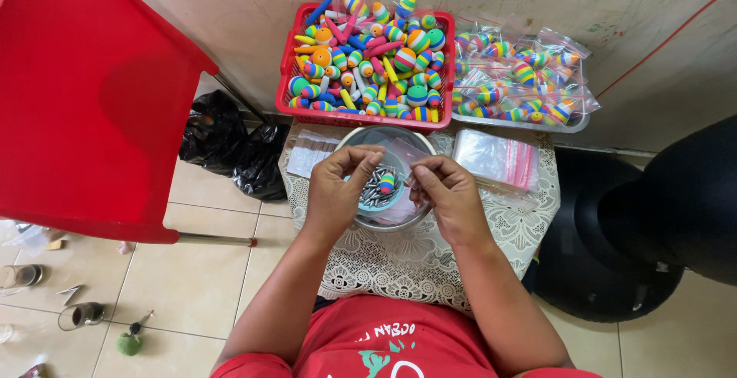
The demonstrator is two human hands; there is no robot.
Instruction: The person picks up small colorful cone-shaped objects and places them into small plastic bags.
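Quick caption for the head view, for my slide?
Both hands, left hand and right hand, hold a clear bag over a metal bowl, striped floats behind.

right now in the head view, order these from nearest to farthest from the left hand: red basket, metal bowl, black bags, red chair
1. metal bowl, right under the left hand
2. black bags, on the floor to its left
3. red basket, ahead; nearly tied with the bags
4. red chair, far left
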